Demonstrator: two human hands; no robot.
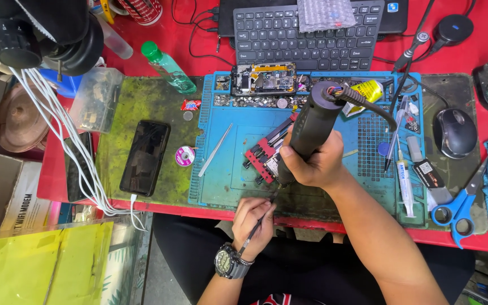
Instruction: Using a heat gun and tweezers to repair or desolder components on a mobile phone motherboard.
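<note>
- Head view shows the right hand (312, 164) closed around a black hot-air handpiece (310, 127), over the middle of the blue work mat (221, 181) on the red bench (199, 45).
- The handpiece's long axis runs from its cabled rear end, toward the far edge of the bench, down to its nozzle, which points toward the near edge and at the red board clamp (264, 153).
- The left hand (253, 220), at the near edge of the bench, pinches thin black tweezers (258, 226), their tip angled up toward the clamp.
- By my reading, the step in hand is heating a part on the small board held in the clamp; whether the tweezers touch the board I cannot tell.
- A next move would call for a steady nozzle and a fine tweezer tip on the part.
- Left of the mat lies a dark phone (145, 157); silver tweezers (216, 149) lie on the mat's left part.
</note>
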